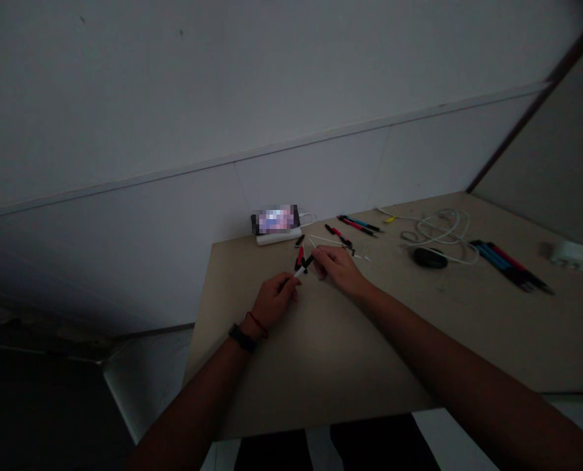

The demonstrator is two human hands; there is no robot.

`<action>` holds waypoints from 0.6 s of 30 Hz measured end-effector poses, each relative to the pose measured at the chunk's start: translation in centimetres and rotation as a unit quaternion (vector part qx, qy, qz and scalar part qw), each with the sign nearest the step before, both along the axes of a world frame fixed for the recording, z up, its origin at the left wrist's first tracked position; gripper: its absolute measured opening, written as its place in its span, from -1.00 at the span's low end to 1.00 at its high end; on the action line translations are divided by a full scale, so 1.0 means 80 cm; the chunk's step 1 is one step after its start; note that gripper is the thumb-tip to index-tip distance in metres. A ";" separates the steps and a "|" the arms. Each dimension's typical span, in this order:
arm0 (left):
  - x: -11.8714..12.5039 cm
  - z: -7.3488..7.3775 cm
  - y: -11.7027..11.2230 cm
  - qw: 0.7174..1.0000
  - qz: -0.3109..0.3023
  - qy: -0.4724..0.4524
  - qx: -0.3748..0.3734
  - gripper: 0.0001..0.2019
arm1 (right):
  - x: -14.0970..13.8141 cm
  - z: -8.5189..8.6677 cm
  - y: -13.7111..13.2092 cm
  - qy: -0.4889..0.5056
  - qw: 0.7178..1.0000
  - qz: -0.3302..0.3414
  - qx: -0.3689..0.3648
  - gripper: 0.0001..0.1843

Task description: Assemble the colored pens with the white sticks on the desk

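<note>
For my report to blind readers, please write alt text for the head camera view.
The left hand and right hand meet around a red-and-black pen over a light wooden table. Farther away lie more pens, a coiled white cable, and a phone on a white power bank.

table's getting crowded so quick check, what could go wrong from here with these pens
The red-and-black pen between the left hand and right hand might slip and knock the loose pen ahead. The thin white cord beside the hands could snag on the fingers and drag things along. A tug on the cable could shift the phone on its white power bank.
</note>
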State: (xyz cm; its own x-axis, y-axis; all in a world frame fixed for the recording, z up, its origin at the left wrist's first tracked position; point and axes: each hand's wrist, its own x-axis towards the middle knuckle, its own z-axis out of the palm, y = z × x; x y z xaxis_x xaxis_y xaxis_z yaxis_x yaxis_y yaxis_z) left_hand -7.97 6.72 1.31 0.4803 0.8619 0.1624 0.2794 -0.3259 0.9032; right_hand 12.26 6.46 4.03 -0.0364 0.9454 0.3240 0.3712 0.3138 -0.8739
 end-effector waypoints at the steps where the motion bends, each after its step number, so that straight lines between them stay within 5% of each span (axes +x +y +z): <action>1: 0.000 0.000 0.000 1.000 0.000 0.000 -0.001 -0.62 | -0.001 0.000 -0.001 -0.003 1.000 0.002 -0.001 -0.38; 18: 0.000 0.000 0.000 1.000 -0.005 0.014 0.000 -0.64 | -0.004 0.003 0.000 -0.001 0.999 -0.029 -0.013 -0.34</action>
State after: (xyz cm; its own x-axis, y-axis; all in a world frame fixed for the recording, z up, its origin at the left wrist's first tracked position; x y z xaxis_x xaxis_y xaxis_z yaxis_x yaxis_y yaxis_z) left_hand -8.00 6.73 1.31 0.4934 0.8570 0.1488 0.3017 -0.3291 0.8948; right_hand 11.91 6.43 4.29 0.0183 0.9540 0.2991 0.3906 0.2686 -0.8805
